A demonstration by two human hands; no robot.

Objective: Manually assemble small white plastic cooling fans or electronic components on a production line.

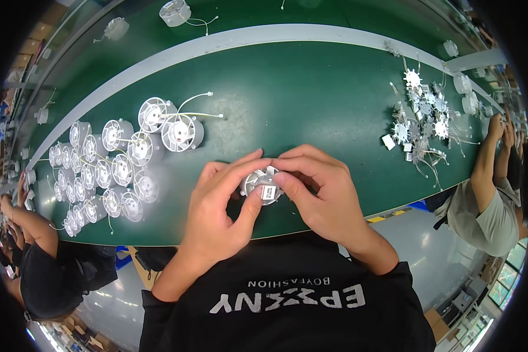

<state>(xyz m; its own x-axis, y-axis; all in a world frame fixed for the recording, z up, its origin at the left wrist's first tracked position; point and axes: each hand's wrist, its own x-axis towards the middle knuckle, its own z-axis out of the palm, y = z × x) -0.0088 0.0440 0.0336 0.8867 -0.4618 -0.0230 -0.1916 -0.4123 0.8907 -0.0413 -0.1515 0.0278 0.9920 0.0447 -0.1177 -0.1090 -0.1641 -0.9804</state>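
Observation:
Close in front of me, both hands grip a small round fan part (270, 177), whitish-grey with spokes and a white label facing up. My left hand (222, 202) wraps its left side, the thumb resting beside the label. On the opposite side my right hand (325, 196) is curled, its thumb pressing near the upper edge. The fingers cover much of the part's rim. The part is held over the near edge of the green table (293, 105).
Rows of white round fan housings (141, 148) with wires stand at left. A pile of spoked white fan parts and wires (422, 120) lies at right. Beyond runs a pale curved rail (264, 34), with another fan housing (175, 13) behind it. Other people sit at both sides.

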